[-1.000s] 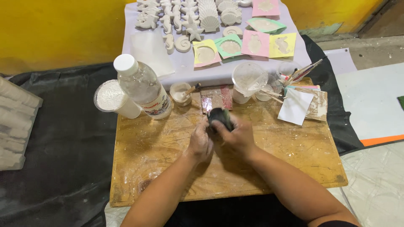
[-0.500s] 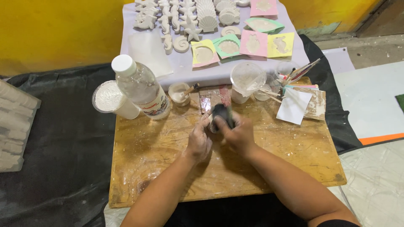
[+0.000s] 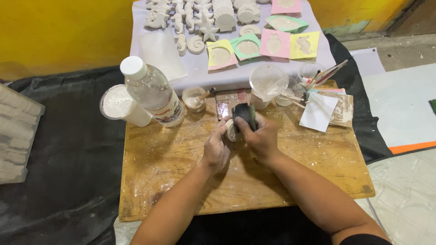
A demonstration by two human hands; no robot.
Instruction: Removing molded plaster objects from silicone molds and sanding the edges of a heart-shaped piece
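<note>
Centrally — right hand [image 3: 262, 136] grips dark mould [image 3: 244, 113] | left hand [image 3: 216, 147] clasps pale piece [image 3: 231, 130] — mostly hidden

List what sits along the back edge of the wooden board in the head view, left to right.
Tub of white powder → clear plastic bottle → small cup with a stick → dark mould in the hands → upturned clear cup → brushes.

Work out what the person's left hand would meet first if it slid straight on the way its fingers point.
Probably the small dark mould both hands hold; the left hand already touches it. Beyond lies the reddish tile.
</note>
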